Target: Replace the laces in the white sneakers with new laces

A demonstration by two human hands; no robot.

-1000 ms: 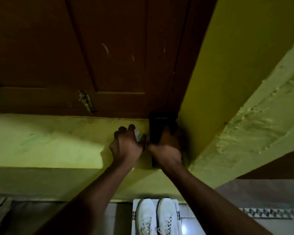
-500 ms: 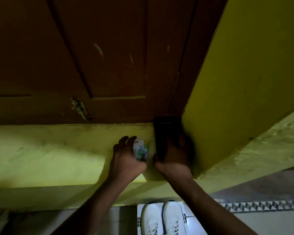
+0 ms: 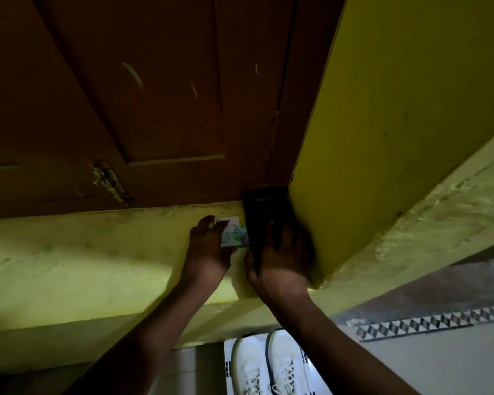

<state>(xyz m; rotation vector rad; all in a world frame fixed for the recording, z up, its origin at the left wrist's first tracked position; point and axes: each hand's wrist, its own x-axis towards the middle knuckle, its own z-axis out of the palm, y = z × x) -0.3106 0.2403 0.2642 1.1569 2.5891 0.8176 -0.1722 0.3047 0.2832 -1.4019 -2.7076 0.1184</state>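
Two white sneakers (image 3: 265, 363) with laces stand side by side on a white stool (image 3: 228, 366) at the bottom of the view. Higher up, both my arms reach to a yellow ledge. My left hand (image 3: 208, 249) holds a small white printed packet (image 3: 233, 232) against the ledge. My right hand (image 3: 283, 258) grips a black phone (image 3: 264, 212) that stands upright in the corner beside the yellow wall. No loose laces are visible.
A dark brown wooden door (image 3: 154, 104) with a metal latch (image 3: 110, 182) rises above the yellow ledge (image 3: 83, 252). A yellow wall (image 3: 397, 109) juts out on the right. Grey floor with a patterned tile strip (image 3: 428, 323) lies at lower right.
My left hand has uncurled and slid the packet up into view beside the phone. The view has tilted down a little, so the sneakers show more.
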